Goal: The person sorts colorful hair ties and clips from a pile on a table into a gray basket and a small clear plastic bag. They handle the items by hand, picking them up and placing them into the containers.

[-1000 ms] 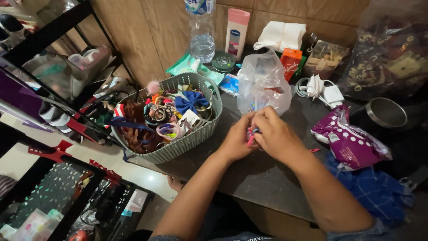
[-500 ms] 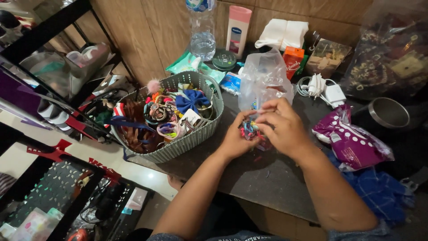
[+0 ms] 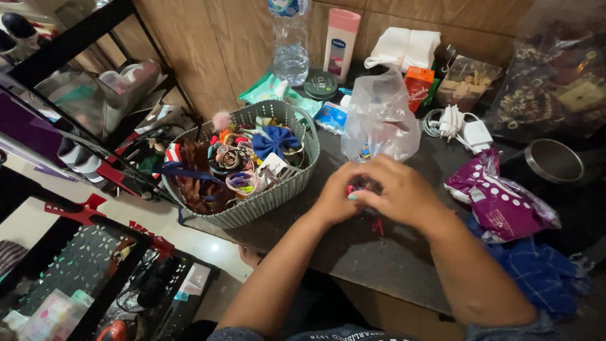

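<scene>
At far left, a black rack [image 3: 76, 38] stands beside the dark worktop [image 3: 372, 259]. On the worktop's left edge sits a grey woven basket [image 3: 278, 196], filled with hair things: a blue bow [image 3: 273, 140], brown clips [image 3: 199, 189] and coiled ties [image 3: 228, 159]. Behind it, against the wooden wall, stand a water bottle [image 3: 291, 44], a round green tin [image 3: 320, 84] and a pink lotion bottle [image 3: 341, 36].

Just right of the basket, both hands meet over the worktop. The left hand [image 3: 333, 199] and the right hand [image 3: 401, 192] are curled together around a small bundle of coloured hair ties [image 3: 361, 187], each grip closed on it, so only a little pink and dark shows between the fingers. A red strand [image 3: 379, 226] hangs below the right hand. A clear plastic bag [image 3: 380, 117] stands upright just behind the hands.

Further right lie a white charger [image 3: 464, 129], a purple dotted packet [image 3: 499, 202], a metal cup [image 3: 555, 161] and blue checked cloth [image 3: 536, 271].
</scene>
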